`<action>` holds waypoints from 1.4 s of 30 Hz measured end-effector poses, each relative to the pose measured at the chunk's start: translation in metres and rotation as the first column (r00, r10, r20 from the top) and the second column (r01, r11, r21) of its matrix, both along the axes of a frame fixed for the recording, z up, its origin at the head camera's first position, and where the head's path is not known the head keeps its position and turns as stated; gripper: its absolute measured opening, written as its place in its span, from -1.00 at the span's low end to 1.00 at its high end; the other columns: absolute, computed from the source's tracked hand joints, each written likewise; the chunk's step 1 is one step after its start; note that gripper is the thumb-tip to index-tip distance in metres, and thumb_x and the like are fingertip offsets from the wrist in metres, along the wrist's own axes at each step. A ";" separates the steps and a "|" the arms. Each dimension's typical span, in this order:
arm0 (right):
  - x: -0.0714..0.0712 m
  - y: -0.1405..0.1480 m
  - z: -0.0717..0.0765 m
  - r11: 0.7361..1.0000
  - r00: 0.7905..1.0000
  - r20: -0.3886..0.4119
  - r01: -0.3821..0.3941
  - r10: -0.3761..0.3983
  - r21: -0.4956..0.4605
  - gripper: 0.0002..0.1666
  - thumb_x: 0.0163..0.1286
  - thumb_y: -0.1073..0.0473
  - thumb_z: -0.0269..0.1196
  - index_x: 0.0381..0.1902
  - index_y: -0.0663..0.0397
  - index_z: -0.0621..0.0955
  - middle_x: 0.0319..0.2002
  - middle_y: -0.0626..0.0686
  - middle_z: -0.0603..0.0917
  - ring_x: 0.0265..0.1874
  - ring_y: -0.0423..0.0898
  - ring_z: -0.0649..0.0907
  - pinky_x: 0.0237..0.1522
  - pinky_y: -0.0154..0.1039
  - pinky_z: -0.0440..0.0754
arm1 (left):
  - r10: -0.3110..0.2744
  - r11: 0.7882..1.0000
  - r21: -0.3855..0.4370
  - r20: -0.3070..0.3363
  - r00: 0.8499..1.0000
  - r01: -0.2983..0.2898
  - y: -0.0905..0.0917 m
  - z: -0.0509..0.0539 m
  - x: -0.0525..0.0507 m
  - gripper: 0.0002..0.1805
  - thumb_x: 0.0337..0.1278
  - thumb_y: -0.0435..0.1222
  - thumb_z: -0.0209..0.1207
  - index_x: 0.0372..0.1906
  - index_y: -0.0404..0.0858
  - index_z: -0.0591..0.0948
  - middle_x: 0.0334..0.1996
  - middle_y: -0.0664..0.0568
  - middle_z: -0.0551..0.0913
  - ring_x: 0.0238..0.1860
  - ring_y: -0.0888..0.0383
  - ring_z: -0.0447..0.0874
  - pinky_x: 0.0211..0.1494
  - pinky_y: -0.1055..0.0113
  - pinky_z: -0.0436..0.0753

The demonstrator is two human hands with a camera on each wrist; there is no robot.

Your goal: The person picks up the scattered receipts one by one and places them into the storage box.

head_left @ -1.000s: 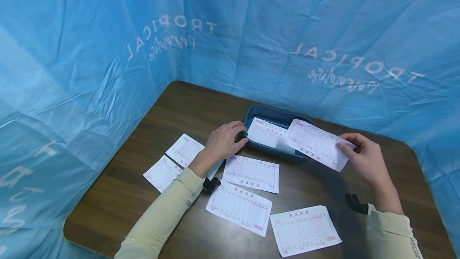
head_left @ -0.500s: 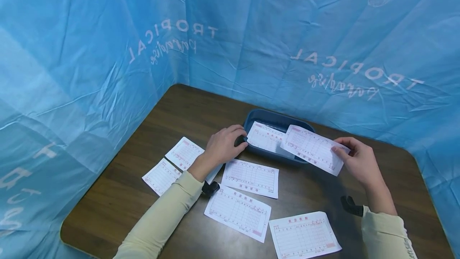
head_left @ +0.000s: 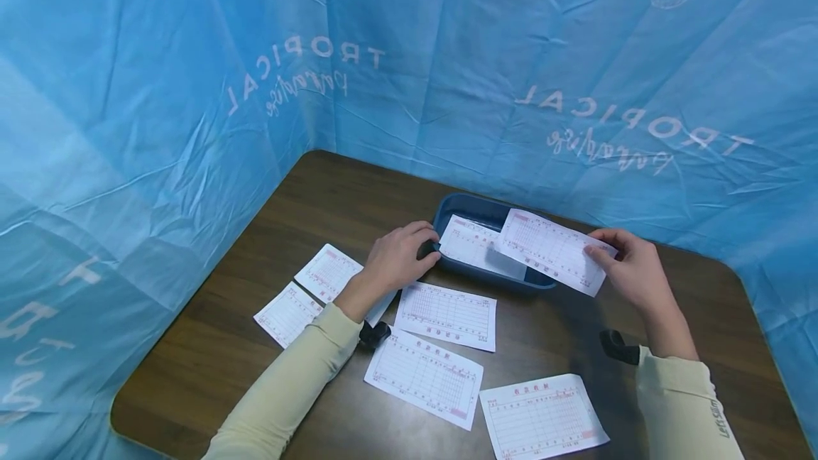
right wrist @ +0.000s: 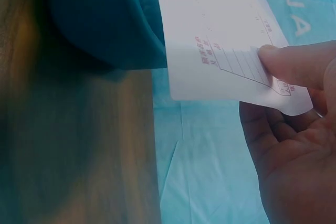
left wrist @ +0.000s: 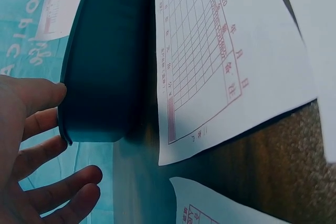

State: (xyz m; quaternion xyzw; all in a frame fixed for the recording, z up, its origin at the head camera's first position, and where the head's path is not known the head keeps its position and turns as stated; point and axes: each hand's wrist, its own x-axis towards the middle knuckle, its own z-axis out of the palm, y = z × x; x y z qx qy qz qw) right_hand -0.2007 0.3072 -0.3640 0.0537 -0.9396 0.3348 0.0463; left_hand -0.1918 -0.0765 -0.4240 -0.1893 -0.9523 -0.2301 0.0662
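A dark blue tray stands near the table's back edge, with a printed slip inside it. My left hand grips the tray's left end; in the left wrist view the thumb and fingers of that hand pinch the rim of the tray. Above the tray's right part, my right hand holds another slip by its right end. The right wrist view has the thumb of the right hand on top of this slip and fingers beneath.
Several printed slips lie on the brown table: two at the left, others in the middle, and one near the front. Another is partly under my left forearm. A blue printed cloth hangs behind.
My right hand has moved slightly left with its slip, which now hangs further over the tray. The left hand keeps its grip on the tray's left end.
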 end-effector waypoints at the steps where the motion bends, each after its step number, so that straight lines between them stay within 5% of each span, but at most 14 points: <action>1: -0.001 0.000 0.000 1.000 1.000 -0.001 0.000 0.000 0.002 -0.58 0.41 0.03 0.19 0.06 0.22 0.55 -0.02 0.27 0.56 -0.29 0.08 0.49 -0.47 -0.34 0.48 | 0.000 1.000 -0.001 0.000 1.000 0.000 0.000 0.000 0.000 -0.63 0.26 0.03 0.14 0.09 0.01 0.61 0.23 0.14 0.46 0.10 0.13 0.52 0.03 0.13 0.55; 13: -0.004 -0.002 0.004 1.000 1.000 0.028 0.000 0.001 -0.006 -0.49 0.40 -0.06 0.18 0.09 0.22 0.53 -0.01 0.28 0.54 -0.24 0.11 0.48 -0.43 -0.32 0.49 | 0.002 1.000 -0.015 -0.004 1.000 -0.002 0.001 0.001 -0.001 -0.63 0.27 0.03 0.14 0.09 0.01 0.60 0.23 0.15 0.46 0.10 0.14 0.52 0.01 0.14 0.55; 42: -0.021 -0.025 -0.002 0.997 0.997 -0.006 -0.072 0.072 -0.016 -0.63 0.43 0.06 0.18 0.01 0.23 0.57 -0.08 0.25 0.58 -0.30 0.08 0.48 -0.47 -0.33 0.48 | 0.023 0.999 -0.039 0.015 1.000 -0.023 0.003 0.003 0.000 -0.63 0.26 0.05 0.14 0.10 0.04 0.60 0.24 0.13 0.45 0.11 0.13 0.51 0.04 0.13 0.55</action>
